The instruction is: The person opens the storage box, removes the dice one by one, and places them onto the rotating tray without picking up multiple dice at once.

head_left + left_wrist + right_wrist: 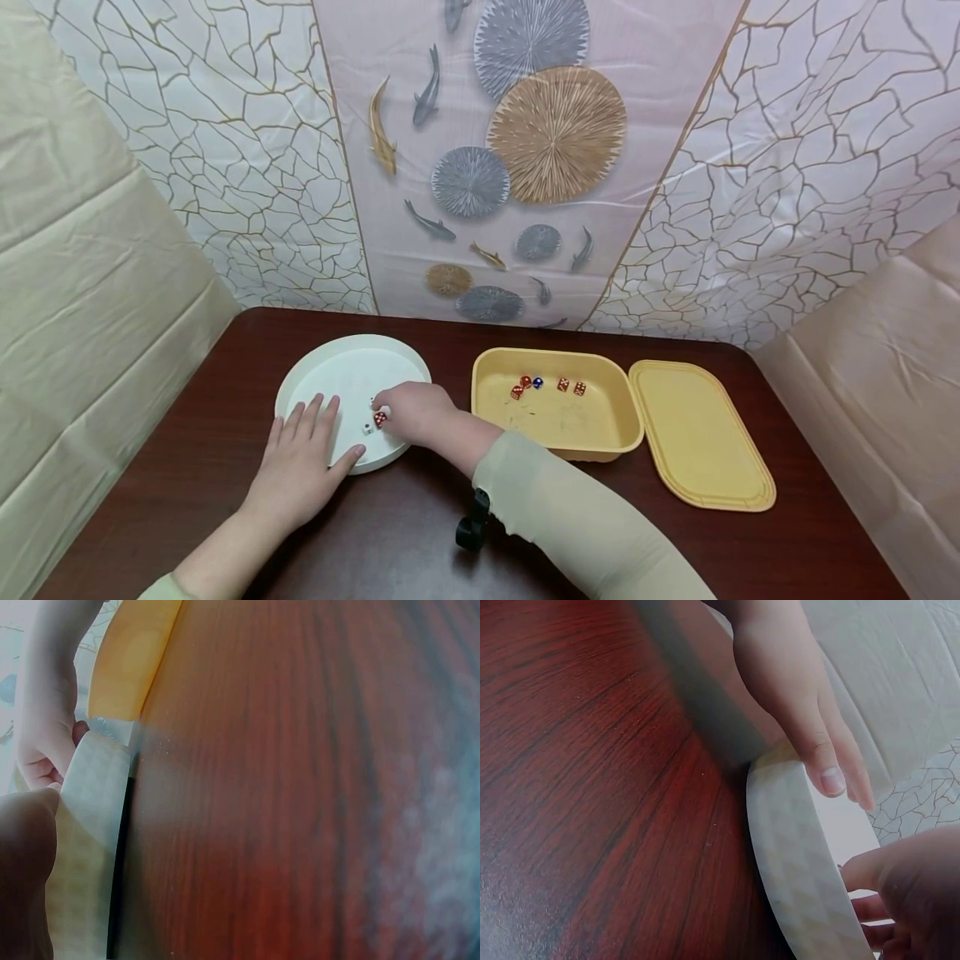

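Observation:
A round white tray [300, 367] with a raised rim stands at the left of the table. My right hand [412, 412] reaches into it with bent fingers, pinching a red die [380, 419] at the fingertips. Close by on the tray floor lies a white die [367, 429], and another white bit shows near the index finger. My left hand [300, 467] lies over the tray's near left rim, fingers straight and spread. In the right wrist view, the left thumb overlaps the tray wall [787, 832], while the right fingertips are partly hidden behind that wall.
Right of the tray sits a yellow box [555, 429] holding several red dice [563, 384] and one blue die [537, 383]. Its yellow lid [705, 433] lies beside it on the dark wooden table [375, 533]. Patterned cloth [480, 250] hangs behind the table.

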`<state>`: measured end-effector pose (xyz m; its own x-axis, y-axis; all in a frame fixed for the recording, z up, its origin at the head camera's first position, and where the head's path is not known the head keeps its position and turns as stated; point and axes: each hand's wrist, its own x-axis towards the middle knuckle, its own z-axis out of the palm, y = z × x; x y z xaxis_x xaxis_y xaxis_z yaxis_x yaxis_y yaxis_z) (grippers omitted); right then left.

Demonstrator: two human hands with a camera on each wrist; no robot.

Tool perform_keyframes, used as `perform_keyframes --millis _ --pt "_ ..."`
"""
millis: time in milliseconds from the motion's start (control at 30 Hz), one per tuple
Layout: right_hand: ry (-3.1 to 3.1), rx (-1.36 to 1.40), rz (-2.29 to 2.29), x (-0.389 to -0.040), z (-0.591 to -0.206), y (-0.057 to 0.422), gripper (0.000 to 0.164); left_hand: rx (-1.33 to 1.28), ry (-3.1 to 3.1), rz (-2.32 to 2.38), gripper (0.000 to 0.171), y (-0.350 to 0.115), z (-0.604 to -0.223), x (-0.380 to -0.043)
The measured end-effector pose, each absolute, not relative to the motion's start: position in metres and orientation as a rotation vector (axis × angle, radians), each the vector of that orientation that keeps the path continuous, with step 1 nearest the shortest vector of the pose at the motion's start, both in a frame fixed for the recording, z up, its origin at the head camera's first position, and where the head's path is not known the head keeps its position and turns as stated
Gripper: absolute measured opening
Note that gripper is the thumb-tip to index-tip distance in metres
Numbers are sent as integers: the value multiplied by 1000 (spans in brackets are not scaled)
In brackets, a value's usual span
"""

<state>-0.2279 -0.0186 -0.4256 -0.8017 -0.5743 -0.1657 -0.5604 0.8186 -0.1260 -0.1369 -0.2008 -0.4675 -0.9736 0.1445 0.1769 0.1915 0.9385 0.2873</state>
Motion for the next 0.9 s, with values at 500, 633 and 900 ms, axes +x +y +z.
perform_keyframes --millis 500,633,900 --pt "2729 -788 -612 -235 -416 1 31 -251 -2954 -465 88 -199 -466 -135" --pt "2717 -761 -725 -237 -412 11 31 -241 -2961 -467 88 -198 -465 -135" --pt "2707 -687 -977 -237 -401 39 29 -237 -2966 -483 88 -197 -465 -134"
